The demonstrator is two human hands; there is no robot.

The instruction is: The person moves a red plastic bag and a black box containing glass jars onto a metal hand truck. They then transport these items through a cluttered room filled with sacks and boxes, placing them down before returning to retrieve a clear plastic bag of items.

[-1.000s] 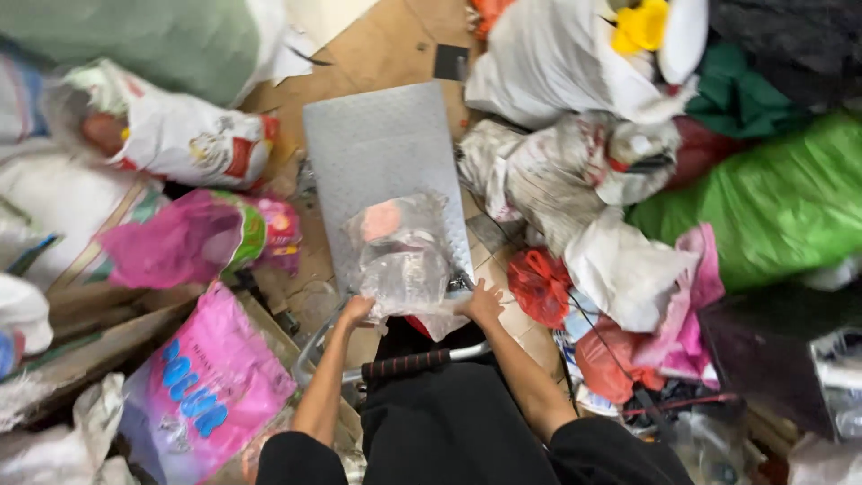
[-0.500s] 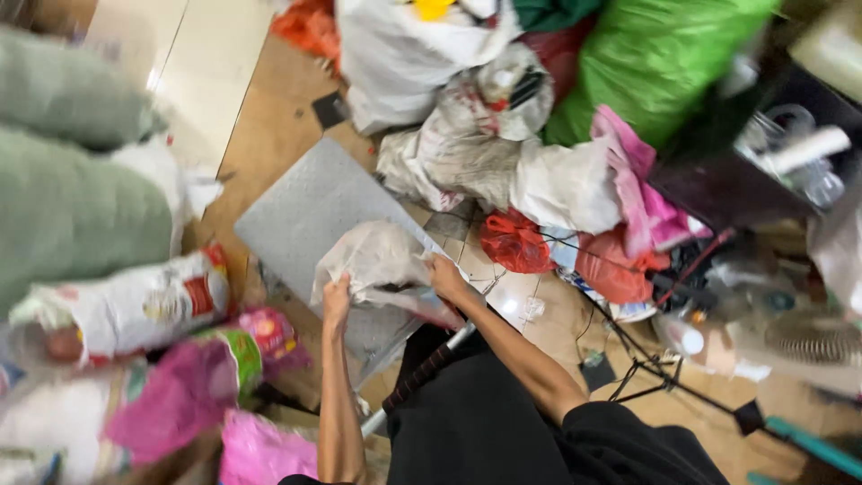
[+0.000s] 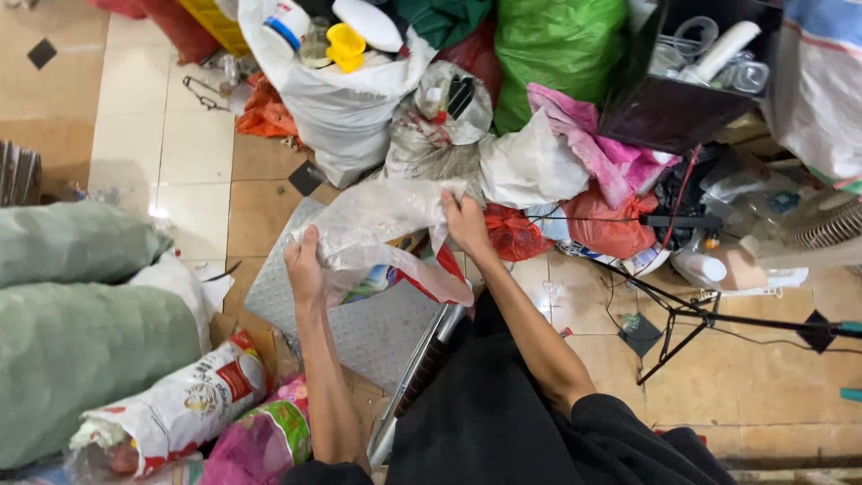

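Roughly by size, all placed from the grey metal plate (image 3: 377, 328) on the tiled floor (image 3: 171, 153).

1. Two grey-green sacks (image 3: 81, 359), stacked, well left of the plate.
2. Green sack (image 3: 557, 45), far beyond the plate's far-right side, at the top of the heap.
3. White sack (image 3: 346, 117) holding a yellow cap and white bottles, just beyond the plate's far edge.
4. Dark tray (image 3: 682, 112) of clear plastic parts, well to the right and beyond.
5. Pink cloth and white bag (image 3: 530, 166), right of the plate's far corner; a red bag (image 3: 606, 224) just beside them.
6. Printed white-and-red sack (image 3: 180, 404), near the plate's left near corner.
7. Clear plastic bag (image 3: 377, 229), crumpled, with coloured scraps inside: held up over the plate's far half, between both hands.
8. Black stand with thin legs (image 3: 682, 314), well right of the plate.
9. Left hand (image 3: 305, 265), over the plate's left edge: fingers pinched closed on the bag's left side.
10. Right hand (image 3: 465, 220), over the plate's far-right corner: fingers closed, gripping the bag's upper right edge.

Handling note, as a judgement: thin film tears and spills easily, so both grips should stay on bunched edges, the open end kept up, and the load lowered flat onto the plate's middle.
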